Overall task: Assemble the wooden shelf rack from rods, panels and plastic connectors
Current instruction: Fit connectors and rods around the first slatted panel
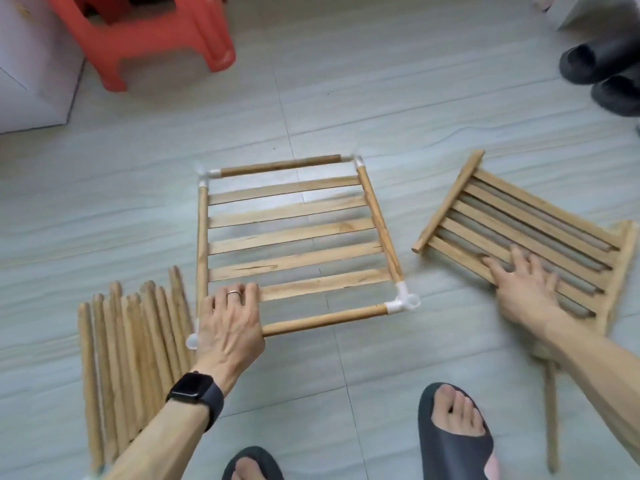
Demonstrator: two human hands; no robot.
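A slatted wooden shelf frame [294, 237] lies flat on the floor, with rods on its four sides and white plastic connectors [401, 303] at the corners. My left hand [230, 323] grips its near-left corner, fingers curled over the near rod and a slat. To the right lies a loose slatted wooden panel [512, 220], skewed. My right hand [523, 282] rests on this panel with fingers spread flat. A pile of several loose wooden rods [128, 358] lies left of the frame.
A red plastic stool [145, 39] stands at the back left beside a white cabinet [31, 81]. Black slippers [602, 74] sit at the back right. My feet in dark slides [453, 434] are at the near edge. One single rod [550, 417] lies near right.
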